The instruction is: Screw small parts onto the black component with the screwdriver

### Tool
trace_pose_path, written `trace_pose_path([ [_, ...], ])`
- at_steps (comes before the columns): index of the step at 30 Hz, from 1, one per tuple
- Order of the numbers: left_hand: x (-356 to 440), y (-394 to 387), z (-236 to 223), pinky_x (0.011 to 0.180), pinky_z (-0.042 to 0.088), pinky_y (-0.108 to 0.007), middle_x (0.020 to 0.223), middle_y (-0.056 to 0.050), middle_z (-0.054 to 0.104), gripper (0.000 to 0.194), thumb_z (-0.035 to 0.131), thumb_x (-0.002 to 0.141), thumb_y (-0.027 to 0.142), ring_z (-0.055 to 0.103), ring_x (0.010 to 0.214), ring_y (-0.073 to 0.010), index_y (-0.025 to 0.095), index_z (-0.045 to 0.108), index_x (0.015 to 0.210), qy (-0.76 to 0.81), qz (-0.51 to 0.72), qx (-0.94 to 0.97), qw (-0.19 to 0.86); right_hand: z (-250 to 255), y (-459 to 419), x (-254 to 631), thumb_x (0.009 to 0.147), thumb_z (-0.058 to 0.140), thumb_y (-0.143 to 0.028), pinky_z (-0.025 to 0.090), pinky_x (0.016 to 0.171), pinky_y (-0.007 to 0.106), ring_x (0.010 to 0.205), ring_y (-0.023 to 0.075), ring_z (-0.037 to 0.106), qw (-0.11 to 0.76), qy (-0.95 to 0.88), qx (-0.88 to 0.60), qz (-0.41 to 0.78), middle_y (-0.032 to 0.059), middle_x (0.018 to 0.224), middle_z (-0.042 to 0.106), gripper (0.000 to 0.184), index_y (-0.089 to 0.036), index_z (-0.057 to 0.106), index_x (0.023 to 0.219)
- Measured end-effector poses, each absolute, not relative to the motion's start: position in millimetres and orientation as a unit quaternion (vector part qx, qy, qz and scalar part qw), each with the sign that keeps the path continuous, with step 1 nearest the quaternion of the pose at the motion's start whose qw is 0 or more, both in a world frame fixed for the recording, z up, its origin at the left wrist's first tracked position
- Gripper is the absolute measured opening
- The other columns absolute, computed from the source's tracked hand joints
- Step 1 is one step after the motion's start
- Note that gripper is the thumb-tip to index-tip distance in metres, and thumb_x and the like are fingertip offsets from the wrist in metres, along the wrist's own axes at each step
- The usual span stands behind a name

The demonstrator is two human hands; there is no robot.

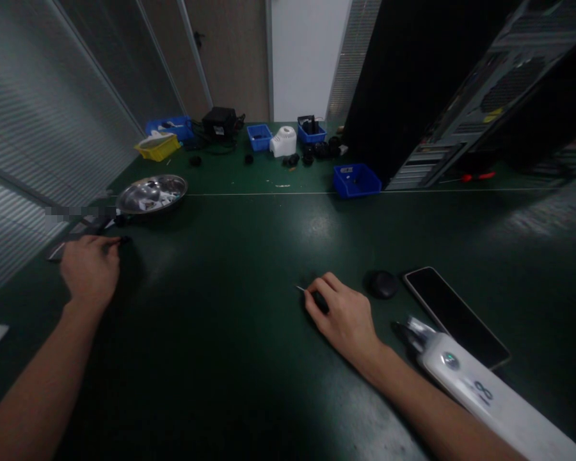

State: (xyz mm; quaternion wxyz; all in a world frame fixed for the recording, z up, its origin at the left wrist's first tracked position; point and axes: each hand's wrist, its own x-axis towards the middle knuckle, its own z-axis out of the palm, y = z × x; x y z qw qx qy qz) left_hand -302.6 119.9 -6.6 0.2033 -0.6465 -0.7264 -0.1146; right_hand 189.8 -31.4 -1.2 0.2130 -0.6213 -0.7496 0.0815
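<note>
My right hand (343,314) is closed around a small screwdriver (321,302) with a black handle. Its thin metal shaft points to the left, low over the green table. At the left, my left hand (92,266) pinches a small dark piece (125,240) between thumb and fingers; its exact kind is too small and dark to make out. Just beyond that hand stands a round metal bowl (151,195) with small white and dark pieces in it. A round black object (383,284) lies to the right of my right hand.
A phone (456,317) and a long white device (499,397) marked i8 lie at the right. Farther back are a blue bin (356,180), a white plastic housing (284,142), a yellow tray (157,148) and a black box (219,121). A dark computer rack (427,83) rises at the back right.
</note>
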Motion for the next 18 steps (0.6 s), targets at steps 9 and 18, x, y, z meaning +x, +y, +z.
trace_pose_path([
  [9, -306, 122, -8, 0.095, 0.045, -0.048, 0.119, -0.022, 0.067, 0.049, 0.039, 0.099, 0.038, 0.056, 0.112, -0.0379, 0.008, 0.072, 0.119, -0.73, -0.123, -0.647, 0.182, -1, -32, 190, 0.103, 0.051, -0.032, 0.037, 0.065, 0.026, 0.078, 0.0133, 0.061, 0.208, -0.749, -0.623, 0.09, 0.0008, 0.096, 0.063, 0.018, -0.023, 0.064, 0.095],
  [18, -318, 126, -11, 0.097, 0.046, -0.036, 0.098, -0.011, 0.076, 0.042, 0.052, 0.094, 0.043, 0.068, 0.09, -0.0259, 0.013, 0.075, 0.113, -0.751, -0.207, -0.618, 0.103, -2, -32, 189, 0.102, 0.051, -0.032, 0.038, 0.065, 0.026, 0.076, 0.013, 0.061, 0.209, -0.75, -0.622, 0.079, 0.0009, 0.095, 0.064, 0.018, -0.022, 0.065, 0.094],
])
